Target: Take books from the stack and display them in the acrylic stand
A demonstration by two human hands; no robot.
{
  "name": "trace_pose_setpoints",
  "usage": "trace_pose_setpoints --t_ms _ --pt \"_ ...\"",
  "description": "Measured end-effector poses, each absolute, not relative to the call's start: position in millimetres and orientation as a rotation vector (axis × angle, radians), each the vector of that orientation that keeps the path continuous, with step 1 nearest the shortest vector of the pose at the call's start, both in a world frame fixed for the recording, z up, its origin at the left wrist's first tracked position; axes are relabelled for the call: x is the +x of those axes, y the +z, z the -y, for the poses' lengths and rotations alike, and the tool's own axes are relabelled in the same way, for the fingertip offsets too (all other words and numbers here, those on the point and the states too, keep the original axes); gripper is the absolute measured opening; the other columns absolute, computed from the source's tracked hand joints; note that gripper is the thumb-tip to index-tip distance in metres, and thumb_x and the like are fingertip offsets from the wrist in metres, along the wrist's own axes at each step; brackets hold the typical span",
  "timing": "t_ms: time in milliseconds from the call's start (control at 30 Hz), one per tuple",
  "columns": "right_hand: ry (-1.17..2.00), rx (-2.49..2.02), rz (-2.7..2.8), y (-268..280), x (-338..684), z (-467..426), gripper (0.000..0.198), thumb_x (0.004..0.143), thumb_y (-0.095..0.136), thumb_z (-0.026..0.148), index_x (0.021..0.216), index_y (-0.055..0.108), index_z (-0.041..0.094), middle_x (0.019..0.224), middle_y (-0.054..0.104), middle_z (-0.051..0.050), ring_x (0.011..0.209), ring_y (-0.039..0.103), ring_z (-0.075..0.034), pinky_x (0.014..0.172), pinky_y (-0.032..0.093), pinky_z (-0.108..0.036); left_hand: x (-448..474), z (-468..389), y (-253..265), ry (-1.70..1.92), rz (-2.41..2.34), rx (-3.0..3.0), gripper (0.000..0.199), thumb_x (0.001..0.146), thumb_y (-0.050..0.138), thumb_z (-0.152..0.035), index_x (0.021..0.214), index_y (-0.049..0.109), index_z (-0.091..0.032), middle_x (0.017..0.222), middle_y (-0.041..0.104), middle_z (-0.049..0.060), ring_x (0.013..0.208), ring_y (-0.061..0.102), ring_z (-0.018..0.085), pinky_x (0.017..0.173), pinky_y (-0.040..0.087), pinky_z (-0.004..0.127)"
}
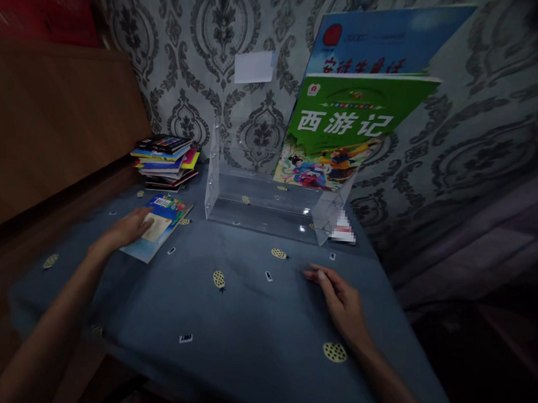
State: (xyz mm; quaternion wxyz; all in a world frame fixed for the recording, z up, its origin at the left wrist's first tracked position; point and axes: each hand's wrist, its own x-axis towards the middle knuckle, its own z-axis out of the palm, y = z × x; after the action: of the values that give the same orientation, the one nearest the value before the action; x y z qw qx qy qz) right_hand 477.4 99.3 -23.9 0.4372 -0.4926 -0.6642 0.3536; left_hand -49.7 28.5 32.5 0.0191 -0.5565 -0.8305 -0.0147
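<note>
My left hand rests on a thin blue picture book lying at the table's left, its fingers laid out over the cover. A barcode shows near the book's far edge. Over the right part of the table is my right hand, fingers stretched forward with nothing in them. Between and beyond both hands stands a clear acrylic book rack. A green book with white Chinese characters leans in the rack's right side. Behind it rises a taller blue book, its lower part hidden.
A stack of books stands at the table's far left, near a wooden cabinet. A small white item, blurred out, sits right of the rack. Patterned wallpaper covers the wall behind. The blue tablecloth has pineapple prints.
</note>
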Motion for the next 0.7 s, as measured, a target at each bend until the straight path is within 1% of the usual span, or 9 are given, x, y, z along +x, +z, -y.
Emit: trace_pose_setpoints --t_ms 33,67,133,167,233,333,467,600,700 --pt "0.876 -1.228 1.658 -23.3 477.3 -99.1 0.057 0.087 0.052 0.071 0.108 0.072 0.022 0.091 0.080 -0.009 0.092 0.074 -0.028 0.090 0.058 -0.044 -48.9 -43.4 32.8 -0.064 2.622 -1.625 0.057 0.100 0.034 -0.040 0.150 0.043 -0.014 0.151 0.050 0.016 0.136 0.052 0.030 0.107 0.045 0.040" --pt "0.873 -1.230 1.662 -22.7 477.2 -98.8 0.058 0.087 0.052 0.071 0.108 0.072 0.021 0.091 0.080 -0.009 0.092 0.075 -0.028 0.089 0.058 -0.044 -46.8 -55.9 31.4 -0.072 2.668 -1.528 0.060 0.101 0.029 -0.041 0.151 0.039 -0.010 0.151 0.048 0.022 0.134 0.053 0.034 0.105 0.047 0.046" --pt "0.869 -1.227 1.675 -21.4 477.0 -98.2 0.058 0.088 0.052 0.071 0.108 0.072 0.021 0.091 0.079 -0.009 0.092 0.074 -0.028 0.089 0.058 -0.044 -41.3 -71.9 24.9 -0.067 2.713 -1.447 0.061 0.102 0.025 -0.044 0.151 0.039 -0.010 0.150 0.048 0.025 0.134 0.051 0.039 0.103 0.046 0.054" --pt "0.863 -1.226 1.686 -20.7 477.1 -97.8 0.057 0.088 0.051 0.071 0.108 0.072 0.021 0.091 0.080 -0.009 0.092 0.074 -0.028 0.088 0.058 -0.043 -38.9 -75.1 20.8 -0.060 2.722 -1.434 0.061 0.103 0.025 -0.045 0.151 0.040 -0.012 0.150 0.047 0.025 0.135 0.051 0.040 0.103 0.045 0.056" --pt "0.849 -1.220 1.717 -19.7 477.4 -97.4 0.055 0.089 0.050 0.070 0.107 0.072 0.022 0.091 0.080 -0.008 0.092 0.074 -0.028 0.088 0.058 -0.043 -36.2 -74.5 13.7 -0.045 2.709 -1.448 0.060 0.103 0.025 -0.046 0.152 0.041 -0.015 0.153 0.045 0.022 0.137 0.049 0.038 0.106 0.043 0.055" --pt "0.835 -1.218 1.758 -19.3 477.9 -97.2 0.051 0.090 0.050 0.066 0.107 0.073 0.023 0.092 0.080 -0.008 0.092 0.074 -0.027 0.083 0.059 -0.040 -35.5 -64.4 8.2 -0.015 2.662 -1.516 0.059 0.103 0.025 -0.046 0.153 0.040 -0.018 0.155 0.044 0.018 0.138 0.049 0.033 0.110 0.042 0.048" --pt "0.815 -1.243 1.796 -19.0 477.4 -96.1 0.049 0.092 0.048 0.062 0.110 0.072 0.022 0.094 0.079 -0.008 0.091 0.074 -0.027 0.074 0.059 -0.037 -32.9 -49.5 4.0 0.021 2.565 -1.661 0.059 0.103 0.025 -0.043 0.153 0.040 -0.017 0.157 0.043 0.015 0.143 0.044 0.029 0.115 0.037 0.043" --pt "0.816 -1.245 1.823 -15.2 476.1 -92.6 0.046 0.093 0.047 0.056 0.112 0.071 0.022 0.096 0.080 -0.008 0.094 0.074 -0.027 0.079 0.058 -0.038 -25.2 -36.1 -2.6 0.000 2.433 -1.811 0.057 0.103 0.027 -0.041 0.153 0.041 -0.018 0.156 0.045 0.013 0.144 0.042 0.028 0.116 0.036 0.043" --pt "0.824 -1.234 1.836 -10.8 475.3 -89.8 0.042 0.094 0.047 0.052 0.113 0.071 0.023 0.099 0.080 -0.007 0.096 0.074 -0.027 0.083 0.058 -0.038 -14.3 -26.6 -5.1 -0.037 2.357 -1.920 0.056 0.102 0.028 -0.040 0.153 0.040 -0.019 0.157 0.043 0.013 0.144 0.042 0.027 0.116 0.037 0.044"
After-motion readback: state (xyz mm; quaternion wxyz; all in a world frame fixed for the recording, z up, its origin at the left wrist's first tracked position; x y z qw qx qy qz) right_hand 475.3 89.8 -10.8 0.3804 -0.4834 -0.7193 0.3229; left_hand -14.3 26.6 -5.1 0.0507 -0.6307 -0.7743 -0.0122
